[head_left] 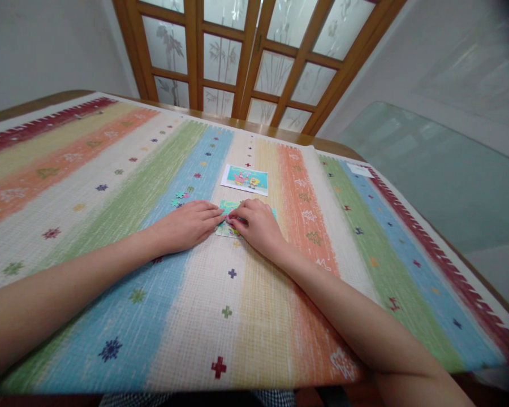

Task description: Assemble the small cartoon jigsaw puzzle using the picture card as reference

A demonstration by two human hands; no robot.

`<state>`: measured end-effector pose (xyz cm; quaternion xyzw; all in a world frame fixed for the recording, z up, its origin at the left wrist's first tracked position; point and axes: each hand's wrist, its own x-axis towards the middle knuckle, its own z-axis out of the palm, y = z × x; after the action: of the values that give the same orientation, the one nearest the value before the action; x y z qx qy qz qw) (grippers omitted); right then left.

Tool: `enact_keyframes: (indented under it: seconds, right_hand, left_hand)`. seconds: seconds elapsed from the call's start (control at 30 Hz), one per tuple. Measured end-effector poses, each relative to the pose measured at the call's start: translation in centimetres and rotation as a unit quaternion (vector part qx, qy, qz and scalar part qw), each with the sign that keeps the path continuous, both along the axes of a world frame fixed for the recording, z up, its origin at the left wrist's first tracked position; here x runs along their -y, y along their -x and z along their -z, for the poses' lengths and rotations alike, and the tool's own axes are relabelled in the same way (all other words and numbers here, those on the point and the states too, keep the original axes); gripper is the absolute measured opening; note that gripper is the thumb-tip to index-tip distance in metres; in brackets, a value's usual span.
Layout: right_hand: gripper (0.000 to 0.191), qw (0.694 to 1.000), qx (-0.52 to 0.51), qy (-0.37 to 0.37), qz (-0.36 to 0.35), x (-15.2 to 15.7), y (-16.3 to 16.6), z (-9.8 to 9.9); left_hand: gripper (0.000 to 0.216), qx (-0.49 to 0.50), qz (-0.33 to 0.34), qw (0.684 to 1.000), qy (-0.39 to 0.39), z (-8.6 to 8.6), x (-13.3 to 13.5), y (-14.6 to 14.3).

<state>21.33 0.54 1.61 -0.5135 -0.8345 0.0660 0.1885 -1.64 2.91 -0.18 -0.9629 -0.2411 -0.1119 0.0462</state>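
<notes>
A small, partly assembled jigsaw puzzle (225,230) in turquoise and other bright colours lies on the cloth between my hands. My left hand (190,225) rests flat, fingers stretched out, with the fingertips at the puzzle's left edge. Over the puzzle's middle, my right hand (257,223) has thumb and fingers pinched together on what looks like a small pink puzzle piece (228,219); the hand covers much of the puzzle. Several loose turquoise and pink puzzle pieces (180,196) lie beyond my left hand. Just behind the puzzle is a picture card (246,180) with a pink and a yellow cartoon figure.
A striped tablecloth (203,316) covers the table. Near the right edge lies a white paper slip (360,170). Wooden doors with frosted panes (221,59) stand behind the table, and a pale glass panel (441,169) is at the right.
</notes>
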Motion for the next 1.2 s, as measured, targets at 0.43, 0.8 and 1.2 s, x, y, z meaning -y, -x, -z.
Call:
enact_keyframes:
  seconds: [0.43,0.8,1.2]
  right_hand:
    - [0.026,0.994,0.078,-0.035,-0.066,0.2,-0.8,0.4]
    - [0.029,0.992,0.067,-0.039,-0.096,0.3,-0.9,0.4]
    - [0.03,0.991,0.077,-0.035,-0.104,0.9,-0.8,-0.1]
  left_hand:
    - [0.04,-0.041,-0.028,0.998,-0.034,-0.2,0.7,-0.4]
    - [0.043,-0.08,-0.03,0.996,-0.038,-0.7,1.1,-0.7]
    - [0.041,-0.029,-0.022,0.998,-0.054,-0.2,0.8,-0.4]
